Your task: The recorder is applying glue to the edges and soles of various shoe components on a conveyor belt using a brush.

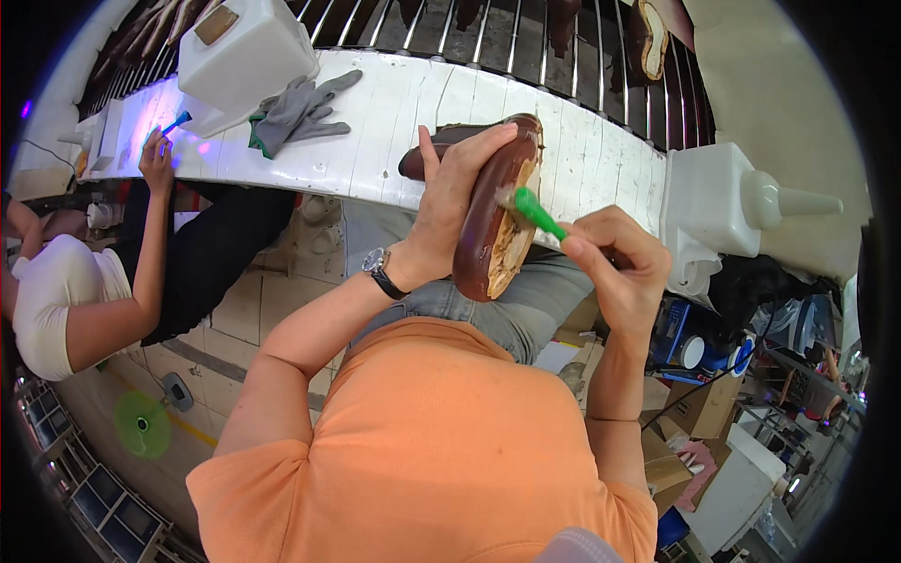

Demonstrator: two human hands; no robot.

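Note:
A dark brown, glossy shoe upper (482,214) is tilted on edge over the front of the white bench, its rough tan underside turned to the right. My left hand (457,192) is closed round its upper left side, fingers over the top. In my right hand (618,258) is a small brush (539,213) with a green handle, pinched between thumb and fingers. The brush's bristles are at the edge of the tan underside; whether they touch it is hard to tell. Behind my left hand lies a second dark brown shoe piece (413,163), partly hidden.
The white bench (380,122) runs across, with a metal roller conveyor (450,33) behind it. Grey gloves (298,114) and a white container (246,61) are to the left, a white nozzled container (710,202) to the right. A co-worker's hand (157,161) holds a blue tool at far left.

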